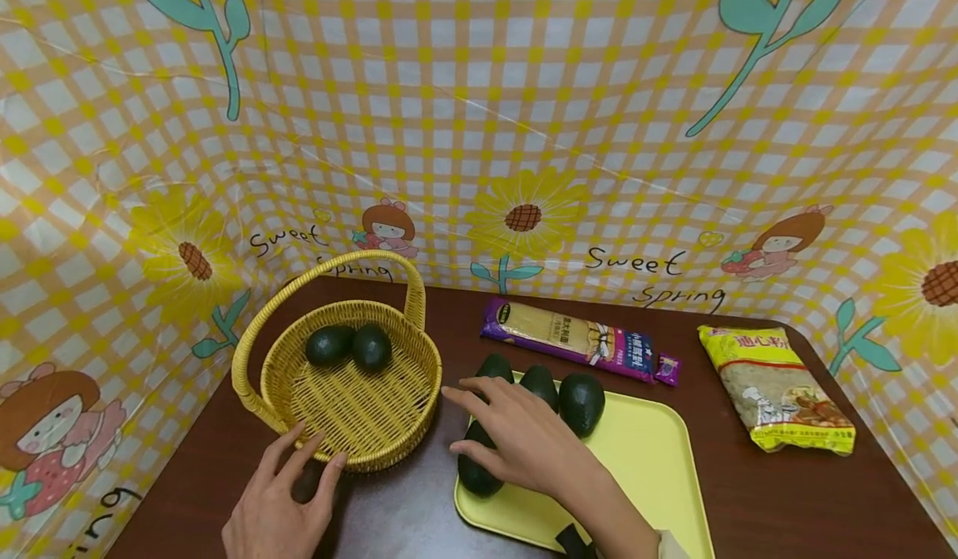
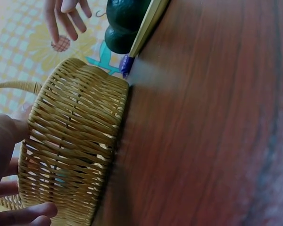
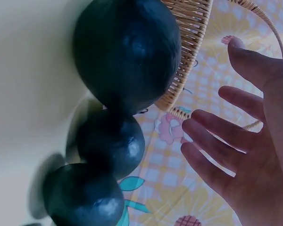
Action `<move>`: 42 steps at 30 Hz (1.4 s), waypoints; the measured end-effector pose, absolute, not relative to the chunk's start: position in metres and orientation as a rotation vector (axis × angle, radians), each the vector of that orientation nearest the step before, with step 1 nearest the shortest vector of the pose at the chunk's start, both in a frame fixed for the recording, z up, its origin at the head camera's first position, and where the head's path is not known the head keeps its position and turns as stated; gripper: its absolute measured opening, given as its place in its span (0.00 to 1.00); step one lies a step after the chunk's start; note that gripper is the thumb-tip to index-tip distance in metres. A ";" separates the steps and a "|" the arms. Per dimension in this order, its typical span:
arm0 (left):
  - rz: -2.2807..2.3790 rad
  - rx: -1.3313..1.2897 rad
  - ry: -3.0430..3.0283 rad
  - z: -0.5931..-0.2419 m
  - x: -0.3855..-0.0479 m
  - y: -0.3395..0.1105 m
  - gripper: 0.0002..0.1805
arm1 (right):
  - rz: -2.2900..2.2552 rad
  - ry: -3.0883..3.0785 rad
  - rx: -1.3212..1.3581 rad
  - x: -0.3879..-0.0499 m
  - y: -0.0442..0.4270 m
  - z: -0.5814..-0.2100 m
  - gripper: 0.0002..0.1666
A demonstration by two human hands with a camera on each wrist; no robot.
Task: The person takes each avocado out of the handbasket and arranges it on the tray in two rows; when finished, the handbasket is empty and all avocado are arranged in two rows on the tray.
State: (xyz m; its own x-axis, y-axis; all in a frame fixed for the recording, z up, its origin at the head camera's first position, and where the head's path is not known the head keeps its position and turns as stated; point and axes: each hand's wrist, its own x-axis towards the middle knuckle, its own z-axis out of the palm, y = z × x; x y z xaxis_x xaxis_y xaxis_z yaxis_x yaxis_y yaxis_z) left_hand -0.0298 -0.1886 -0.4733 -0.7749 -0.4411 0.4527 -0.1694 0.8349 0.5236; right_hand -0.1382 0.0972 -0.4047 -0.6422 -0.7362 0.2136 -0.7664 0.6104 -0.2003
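Note:
A yellow wicker basket (image 1: 359,409) stands at the left with two dark green avocados (image 1: 350,348) inside. The left hand (image 1: 280,501) is at its front rim, fingers spread; in the left wrist view the fingers lie along the basket (image 2: 75,141), and whether they press it I cannot tell. Over the left part of a yellow tray (image 1: 651,459) hovers the right hand (image 1: 531,438), fingers extended, holding nothing. Several avocados (image 1: 581,404) lie on that tray, some partly hidden by this hand. The right wrist view shows the hand (image 3: 245,141) apart from the avocados (image 3: 127,52).
Behind the tray lies a purple pasta packet (image 1: 569,336) with a small purple piece (image 1: 669,369) at its right end. A yellow bag (image 1: 778,388) lies at the right of the brown table (image 1: 891,501). A checked cloth (image 1: 449,126) hangs behind and at the sides.

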 end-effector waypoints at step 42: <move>-0.600 0.436 -2.463 -0.473 -0.031 -0.188 0.26 | 0.174 -2.668 1.469 -0.195 0.016 -0.375 0.36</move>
